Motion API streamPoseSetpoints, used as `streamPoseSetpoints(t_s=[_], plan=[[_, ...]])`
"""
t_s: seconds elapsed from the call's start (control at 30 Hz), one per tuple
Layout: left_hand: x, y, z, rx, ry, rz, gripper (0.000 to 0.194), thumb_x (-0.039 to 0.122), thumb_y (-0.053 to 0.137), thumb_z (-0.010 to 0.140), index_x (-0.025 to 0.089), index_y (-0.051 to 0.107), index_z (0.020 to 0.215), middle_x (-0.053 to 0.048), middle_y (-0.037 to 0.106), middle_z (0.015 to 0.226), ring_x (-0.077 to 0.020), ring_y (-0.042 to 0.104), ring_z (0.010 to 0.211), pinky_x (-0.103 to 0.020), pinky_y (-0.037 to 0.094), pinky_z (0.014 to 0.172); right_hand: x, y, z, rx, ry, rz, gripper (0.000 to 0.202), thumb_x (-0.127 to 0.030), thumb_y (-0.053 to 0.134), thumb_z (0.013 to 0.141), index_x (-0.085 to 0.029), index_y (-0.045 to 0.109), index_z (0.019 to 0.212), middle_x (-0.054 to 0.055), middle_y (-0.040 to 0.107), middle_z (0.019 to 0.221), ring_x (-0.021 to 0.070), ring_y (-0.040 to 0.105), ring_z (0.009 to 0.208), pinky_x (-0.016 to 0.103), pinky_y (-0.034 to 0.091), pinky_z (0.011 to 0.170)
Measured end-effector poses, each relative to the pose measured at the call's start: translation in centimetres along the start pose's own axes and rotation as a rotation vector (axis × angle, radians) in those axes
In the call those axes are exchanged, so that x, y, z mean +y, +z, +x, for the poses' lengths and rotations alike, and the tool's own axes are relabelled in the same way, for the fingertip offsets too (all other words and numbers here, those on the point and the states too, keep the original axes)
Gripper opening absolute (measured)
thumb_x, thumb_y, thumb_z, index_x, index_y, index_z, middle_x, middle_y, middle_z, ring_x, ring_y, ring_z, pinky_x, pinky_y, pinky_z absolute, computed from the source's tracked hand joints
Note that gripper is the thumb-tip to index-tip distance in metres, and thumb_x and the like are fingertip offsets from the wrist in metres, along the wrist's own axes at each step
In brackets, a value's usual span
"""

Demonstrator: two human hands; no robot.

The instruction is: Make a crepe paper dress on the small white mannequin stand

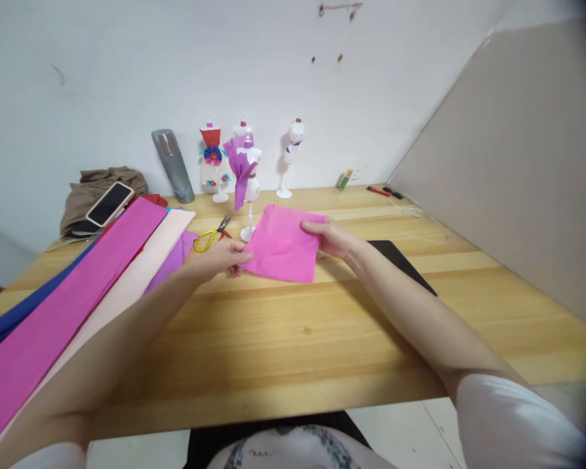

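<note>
A roughly square sheet of pink crepe paper (pixel 284 246) is stretched between my two hands above the table. My left hand (pixel 228 256) pinches its lower left corner. On its right side, my right hand (pixel 333 237) grips the edge with the thumb on top and the fingers behind. Just behind the sheet stands a small white dress form (pixel 252 187) with purple crepe paper (pixel 241 168) draped at its upper left. Yellow-handled scissors (pixel 206 241) lie close beyond my left hand, beside what looks like a red-handled tool (pixel 224 234).
Folded strips of magenta paper (pixel 78 306), cream paper (pixel 122 286) and blue paper (pixel 34 299) lie at the left. A phone (pixel 110 203) rests on brown cloth. Behind stand a grey bottle (pixel 174 166), a dressed form (pixel 215 163) and another form (pixel 289 156). A black flat pad (pixel 400 264) lies right.
</note>
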State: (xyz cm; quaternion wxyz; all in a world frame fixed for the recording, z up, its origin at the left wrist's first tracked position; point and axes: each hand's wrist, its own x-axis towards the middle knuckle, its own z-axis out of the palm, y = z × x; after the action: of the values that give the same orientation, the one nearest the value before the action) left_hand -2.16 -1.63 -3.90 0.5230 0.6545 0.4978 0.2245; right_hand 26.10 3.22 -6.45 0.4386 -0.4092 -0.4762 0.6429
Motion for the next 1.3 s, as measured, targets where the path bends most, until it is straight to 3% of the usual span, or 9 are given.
streamPoseSetpoints(t_s=[0.2, 0.3, 0.37, 0.47, 0.6, 0.77, 0.93, 1.07, 1.3], plan=[[-1.6, -1.1, -3.8, -0.181, -0.198, 0.318, 0.04, 0.039, 0.07, 0.075, 0.021, 0.049, 0.045, 0.001, 0.048, 0.042, -0.0121, 0.041, 0.04, -0.026, 0.024, 0.044, 3.1, 1.4, -0.8, -0.123, -0.089, -0.282, 0.042, -0.042, 0.078, 0.075, -0.019, 0.07, 0.11, 0.011, 0.077, 0.099, 0.0251, 0.073, 0.086, 0.045, 0.061, 0.083], [-1.4, -0.7, -5.0, 0.016, -0.114, 0.652, 0.047, 0.03, 0.07, 0.075, 0.021, 0.037, 0.041, 0.002, 0.039, 0.042, -0.0119, 0.033, 0.043, -0.03, 0.018, 0.048, 2.8, 2.3, -1.2, 0.095, -0.396, -0.693, 0.046, -0.036, 0.07, 0.081, -0.02, 0.066, 0.124, 0.013, 0.072, 0.115, 0.0263, 0.069, 0.095, 0.047, 0.056, 0.089], [-1.3, 0.0, -5.1, 0.17, 0.024, 0.726, 0.038, 0.027, 0.066, 0.079, 0.021, 0.045, 0.048, 0.001, 0.046, 0.048, -0.0137, 0.041, 0.05, -0.029, 0.024, 0.052, 1.9, 2.7, -1.7, 0.157, -0.543, -0.967, 0.028, -0.029, 0.066, 0.083, -0.018, 0.071, 0.109, 0.014, 0.072, 0.111, 0.0279, 0.066, 0.093, 0.047, 0.052, 0.09], [-1.5, 1.9, -4.9, 0.218, 0.193, 0.707, 0.013, 0.027, 0.059, 0.086, 0.019, 0.066, 0.079, -0.001, 0.066, 0.074, -0.0171, 0.058, 0.069, -0.029, 0.041, 0.065, 0.4, 3.5, -3.2, -0.106, -0.423, -1.118, 0.017, -0.026, 0.057, 0.089, -0.016, 0.071, 0.086, 0.008, 0.072, 0.084, 0.0211, 0.063, 0.076, 0.036, 0.047, 0.076], [-2.8, 4.6, -4.7, 0.138, 0.332, 0.842, 0.02, 0.033, 0.062, 0.09, 0.019, 0.07, 0.103, -0.008, 0.072, 0.098, -0.0237, 0.064, 0.091, -0.037, 0.05, 0.082, -0.1, 4.4, -4.8, -0.564, -0.282, -1.178, 0.009, -0.024, 0.068, 0.083, -0.017, 0.07, 0.088, 0.004, 0.07, 0.087, 0.017, 0.06, 0.076, 0.029, 0.041, 0.071], [-4.3, 5.6, -4.4, 0.118, 0.37, 0.93, 0.024, 0.039, 0.07, 0.086, 0.018, 0.07, 0.098, -0.01, 0.069, 0.102, -0.0275, 0.063, 0.097, -0.042, 0.05, 0.09, 0.6, 4.5, -4.6, -0.73, -0.207, -1.241, 0.018, -0.011, 0.072, 0.073, -0.018, 0.061, 0.086, -0.001, 0.059, 0.078, 0.0135, 0.05, 0.069, 0.027, 0.034, 0.064], [-4.2, 4.8, -4.4, 0.098, 0.401, 0.714, 0.018, 0.036, 0.072, 0.083, 0.018, 0.07, 0.089, -0.004, 0.065, 0.08, -0.0217, 0.062, 0.083, -0.038, 0.049, 0.082, 0.9, 4.3, -4.3, -0.825, -0.198, -1.19, 0.023, -0.016, 0.072, 0.076, -0.019, 0.049, 0.07, -0.003, 0.051, 0.073, 0.0109, 0.044, 0.065, 0.027, 0.031, 0.062], [-4.4, 4.2, -5.1, 0.151, 0.405, 0.481, 0.018, 0.037, 0.071, 0.082, 0.02, 0.069, 0.087, -0.003, 0.068, 0.085, -0.0209, 0.063, 0.083, -0.037, 0.052, 0.08, 1.0, 4.7, -4.8, -0.753, -0.232, -1.118, 0.021, -0.019, 0.069, 0.079, -0.019, 0.05, 0.07, -0.004, 0.049, 0.069, 0.0101, 0.041, 0.061, 0.026, 0.029, 0.061], [-5.4, 2.9, -4.6, 0.416, 0.51, 0.205, 0.015, 0.031, 0.078, 0.073, 0.022, 0.067, 0.073, -0.01, 0.076, 0.111, -0.0255, 0.068, 0.108, -0.044, 0.053, 0.099, 0.6, 5.9, -5.3, -0.265, -0.412, -0.975, 0.012, -0.024, 0.065, 0.081, -0.019, 0.057, 0.074, 0.0, 0.058, 0.072, 0.0137, 0.05, 0.068, 0.029, 0.035, 0.066]])
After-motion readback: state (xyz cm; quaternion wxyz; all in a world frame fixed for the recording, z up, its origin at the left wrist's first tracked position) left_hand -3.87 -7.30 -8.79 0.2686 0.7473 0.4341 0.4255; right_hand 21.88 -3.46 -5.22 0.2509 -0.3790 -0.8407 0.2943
